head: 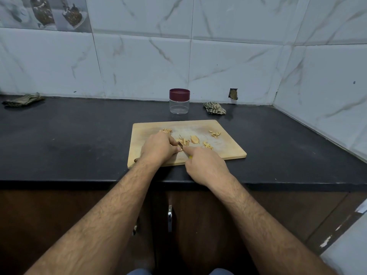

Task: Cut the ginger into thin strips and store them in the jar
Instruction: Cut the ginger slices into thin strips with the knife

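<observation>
A wooden cutting board [228, 149] lies on the black counter. On it my left hand [158, 147] pinches a small ginger piece [180, 145] against the board. My right hand [204, 165] grips a knife with a yellow handle [190, 157], index finger stretched along the blade, which is mostly hidden. Thin ginger strips [183, 141] lie just beyond my fingers, a flat ginger slice [195, 139] to their right, a rough ginger chunk [166, 131] behind my left hand. Behind the board stands a clear jar [179, 105] with its maroon lid on.
Ginger peelings [215, 134] and small cut bits [207, 145] lie on the board's right half. A crumpled checked cloth [214, 108] sits by the wall right of the jar, another cloth [22, 100] at far left. Tiled walls close the back and right side.
</observation>
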A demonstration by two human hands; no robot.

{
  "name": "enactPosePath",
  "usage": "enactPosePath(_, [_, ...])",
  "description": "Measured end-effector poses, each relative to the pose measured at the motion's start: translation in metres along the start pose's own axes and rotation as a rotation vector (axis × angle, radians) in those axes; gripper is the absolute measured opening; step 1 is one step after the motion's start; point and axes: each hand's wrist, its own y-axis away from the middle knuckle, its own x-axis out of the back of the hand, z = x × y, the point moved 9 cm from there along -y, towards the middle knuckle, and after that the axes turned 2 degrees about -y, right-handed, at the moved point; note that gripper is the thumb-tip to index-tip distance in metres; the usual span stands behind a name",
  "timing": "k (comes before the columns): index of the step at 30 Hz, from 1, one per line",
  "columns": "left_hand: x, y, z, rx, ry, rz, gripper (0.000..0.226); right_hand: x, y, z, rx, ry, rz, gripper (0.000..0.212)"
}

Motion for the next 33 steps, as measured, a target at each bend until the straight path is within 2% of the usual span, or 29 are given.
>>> enactPosePath(11, [-0.001, 0.000, 0.002, -0.029, -0.024, -0.006, 0.015, -0.002, -0.011, -0.009, 0.013, 0.015, -0.024, 0.054])
enactPosePath(20, [0.000, 0.001, 0.002, -0.025, -0.046, -0.013, 0.019, 0.000, 0.018, 0.002, -0.015, 0.074, -0.040, 0.057])
enactPosePath(33, [0.001, 0.004, 0.005, -0.032, -0.064, -0.014, 0.018, 0.001, 0.004, -0.004, -0.032, -0.037, 0.006, 0.058])
